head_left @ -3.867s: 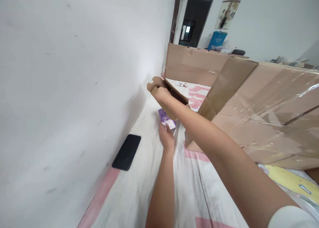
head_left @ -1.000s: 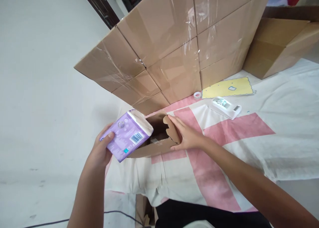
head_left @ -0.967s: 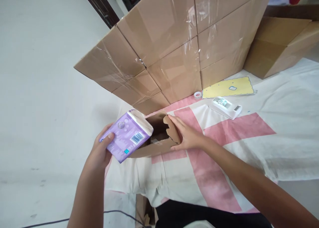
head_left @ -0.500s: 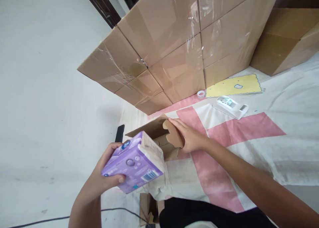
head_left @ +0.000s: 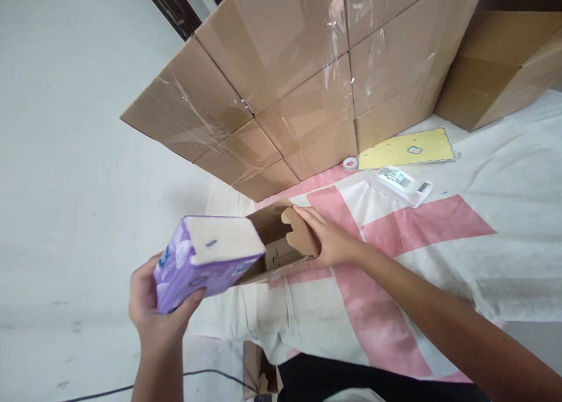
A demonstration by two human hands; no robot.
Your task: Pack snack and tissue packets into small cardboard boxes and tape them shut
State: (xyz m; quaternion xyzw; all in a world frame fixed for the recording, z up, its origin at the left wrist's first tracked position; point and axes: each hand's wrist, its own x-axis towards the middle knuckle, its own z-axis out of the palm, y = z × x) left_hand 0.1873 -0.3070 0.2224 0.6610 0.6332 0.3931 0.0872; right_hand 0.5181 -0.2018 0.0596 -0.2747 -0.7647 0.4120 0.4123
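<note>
My left hand (head_left: pixel 164 302) is closed round a purple pack of tissues (head_left: pixel 206 279), its white end tilted up towards me. The pack hangs over the left end of a small open cardboard box (head_left: pixel 285 256), hiding that part of it. My right hand (head_left: pixel 331 238) grips the box at its right end, fingers at the far corner beside a notched flap (head_left: pixel 301 232). The inside of the box shows bare cardboard in its visible part.
A tall taped cardboard panel (head_left: pixel 281 80) stands behind the box. To the right lie a white tape dispenser (head_left: pixel 401 185), a small tape roll (head_left: pixel 350 164) and a yellow paper cutout (head_left: pixel 408 149) on the pink and white cloth (head_left: pixel 386 308). A larger carton (head_left: pixel 487 86) is at the back right.
My left hand has moved left and turned the tissue pack, so its white end now faces up. My right hand keeps its hold on the box. The view has shifted slightly.
</note>
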